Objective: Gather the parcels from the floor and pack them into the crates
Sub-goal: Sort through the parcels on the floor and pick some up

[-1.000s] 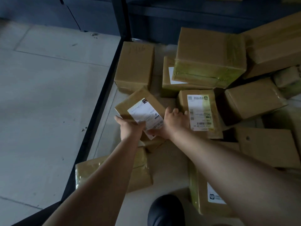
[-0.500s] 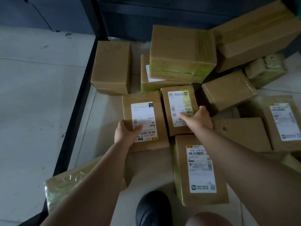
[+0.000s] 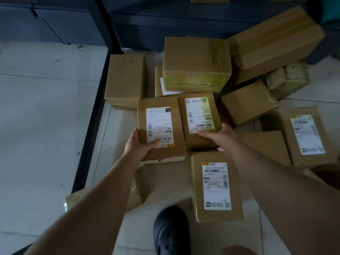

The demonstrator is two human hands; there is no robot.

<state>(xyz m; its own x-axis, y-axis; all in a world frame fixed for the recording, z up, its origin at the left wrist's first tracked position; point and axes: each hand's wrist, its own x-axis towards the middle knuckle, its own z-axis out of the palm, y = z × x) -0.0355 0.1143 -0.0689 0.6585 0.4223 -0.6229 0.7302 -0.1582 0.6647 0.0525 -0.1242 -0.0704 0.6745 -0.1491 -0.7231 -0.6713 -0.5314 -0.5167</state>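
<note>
1. Head view: left hand [image 3: 137, 146] grasps the left parcel [image 3: 160, 128] at its near left corner, thumb on the label.
2. Right hand [image 3: 219, 135] grasps the right parcel [image 3: 199, 118] at its near right corner, fingers over the label's lower edge.
3. Both parcels lie side by side, touching, at centre frame; long axes run 6 to 12 o'clock, labels facing up with their print upside down.
4. Third labelled parcel [image 3: 216, 186] lies at 5 o'clock, same long axis, print upright.
5. More boxes [image 3: 196, 63] crowd from 12 to 3 o'clock on the floor [image 3: 46, 111].
6. Dark shoe [image 3: 171, 230] sits at 6 o'clock.
</note>
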